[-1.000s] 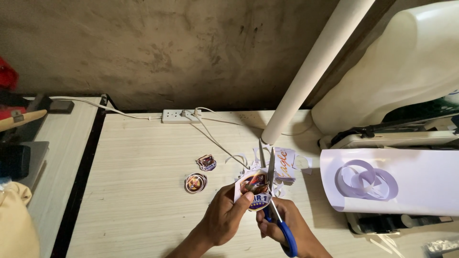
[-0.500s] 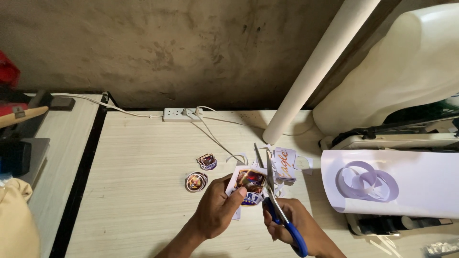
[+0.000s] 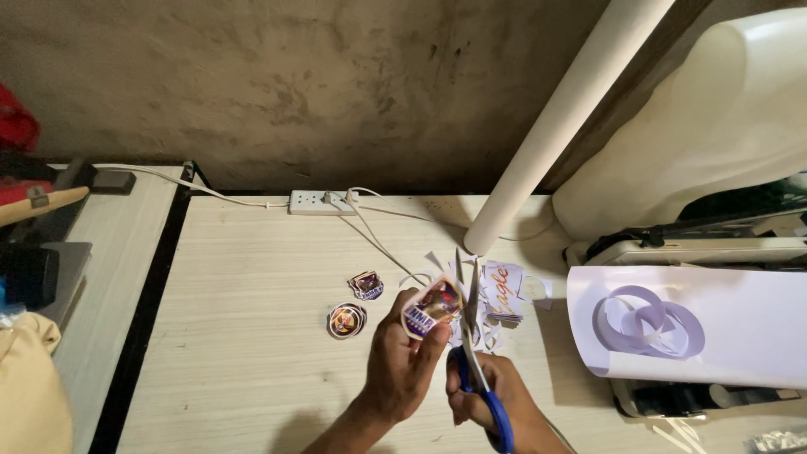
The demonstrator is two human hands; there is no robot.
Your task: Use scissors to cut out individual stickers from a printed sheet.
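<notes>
My left hand [image 3: 402, 360] pinches a small printed sticker cut-out [image 3: 431, 306] by its lower edge, holding it up above the table. My right hand [image 3: 496, 403] grips blue-handled scissors [image 3: 472, 336], whose blades point away from me and are slightly apart beside the cut-out's right edge. Two round finished stickers [image 3: 347, 319] [image 3: 367, 285] lie on the table to the left of my hands. Paper trimmings and a printed scrap [image 3: 501, 292] lie just beyond the scissors.
A pale wooden table [image 3: 252, 353] carries a white power strip [image 3: 322, 202] with a cable at the back. A white roll [image 3: 565, 118] leans against the wall. A printer with a printed sheet [image 3: 689, 324] stands at right. A second table [image 3: 92, 252] sits left.
The cut-out has turned in my left hand and risen slightly. The scissors have shifted along its right edge, with both hands moved a little farther from me.
</notes>
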